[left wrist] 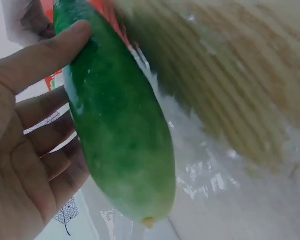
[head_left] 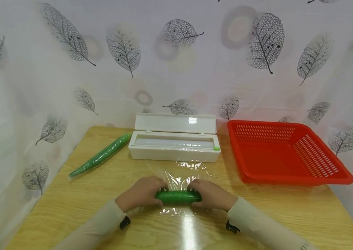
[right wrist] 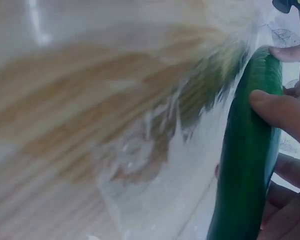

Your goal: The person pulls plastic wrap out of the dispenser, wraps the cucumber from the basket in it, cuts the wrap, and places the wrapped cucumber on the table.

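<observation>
A green cucumber (head_left: pixel 178 197) lies crosswise at the front of the table, with clear plastic film (head_left: pixel 179 177) around and beyond it. My left hand (head_left: pixel 145 192) grips its left end. In the left wrist view the thumb presses one side of the cucumber (left wrist: pixel 120 125) and the curled fingers are behind it. At the other end my right hand (head_left: pixel 212 195) holds it the same way, and the right wrist view shows the thumb on the cucumber's skin (right wrist: pixel 247 165). Behind them stands a white film dispenser box (head_left: pixel 173 155), lid up, with a film roll inside.
Another long cucumber (head_left: pixel 101 156), shiny as if wrapped in film, lies slanted at the left. A red plastic basket (head_left: pixel 298 178) stands at the right. A leaf-patterned curtain (head_left: pixel 176 80) hangs behind the wooden table (head_left: pixel 276 215).
</observation>
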Demonstrator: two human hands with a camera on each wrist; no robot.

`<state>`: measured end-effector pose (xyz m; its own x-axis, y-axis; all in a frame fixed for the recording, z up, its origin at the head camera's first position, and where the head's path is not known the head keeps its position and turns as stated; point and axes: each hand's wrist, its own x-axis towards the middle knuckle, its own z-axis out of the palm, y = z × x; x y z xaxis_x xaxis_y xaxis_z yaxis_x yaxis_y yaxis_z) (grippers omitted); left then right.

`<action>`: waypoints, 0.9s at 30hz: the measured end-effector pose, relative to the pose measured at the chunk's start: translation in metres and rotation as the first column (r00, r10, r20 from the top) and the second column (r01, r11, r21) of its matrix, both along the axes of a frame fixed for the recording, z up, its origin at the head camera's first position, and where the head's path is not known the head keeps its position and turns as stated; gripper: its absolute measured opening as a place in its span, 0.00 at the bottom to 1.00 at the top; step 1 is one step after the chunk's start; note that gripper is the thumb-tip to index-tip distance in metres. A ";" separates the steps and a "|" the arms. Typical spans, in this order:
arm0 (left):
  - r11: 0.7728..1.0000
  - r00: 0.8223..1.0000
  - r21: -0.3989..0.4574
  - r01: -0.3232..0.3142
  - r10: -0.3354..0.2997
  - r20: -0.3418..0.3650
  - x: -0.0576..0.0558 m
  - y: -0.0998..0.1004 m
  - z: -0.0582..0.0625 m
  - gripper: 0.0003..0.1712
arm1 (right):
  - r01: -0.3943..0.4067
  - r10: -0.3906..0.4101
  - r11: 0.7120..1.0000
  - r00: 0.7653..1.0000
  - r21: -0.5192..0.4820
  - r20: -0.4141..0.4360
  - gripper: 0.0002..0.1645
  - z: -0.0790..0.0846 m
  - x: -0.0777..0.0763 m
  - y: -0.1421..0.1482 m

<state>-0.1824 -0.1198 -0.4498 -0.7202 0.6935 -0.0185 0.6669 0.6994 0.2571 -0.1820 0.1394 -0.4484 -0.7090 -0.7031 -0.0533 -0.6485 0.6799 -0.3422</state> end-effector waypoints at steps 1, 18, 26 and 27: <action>1.000 1.000 0.008 0.005 -0.005 0.009 0.000 -0.001 0.000 0.25 | -0.002 0.002 1.000 1.000 0.003 0.010 0.24 0.000 0.001 0.001; 0.999 1.000 0.030 0.023 -0.023 -0.006 0.013 -0.002 0.005 0.34 | 0.040 -0.040 0.999 0.999 -0.010 0.000 0.28 -0.001 0.007 0.022; 0.985 0.977 0.044 0.164 -0.156 -0.144 0.028 -0.001 0.016 0.10 | -0.075 0.064 0.996 0.974 -0.047 -0.217 0.12 0.011 0.027 0.036; 0.984 0.977 0.023 0.177 -0.173 -0.127 0.031 -0.001 0.018 0.07 | -0.097 0.088 0.995 0.972 -0.031 -0.219 0.09 0.011 0.030 0.038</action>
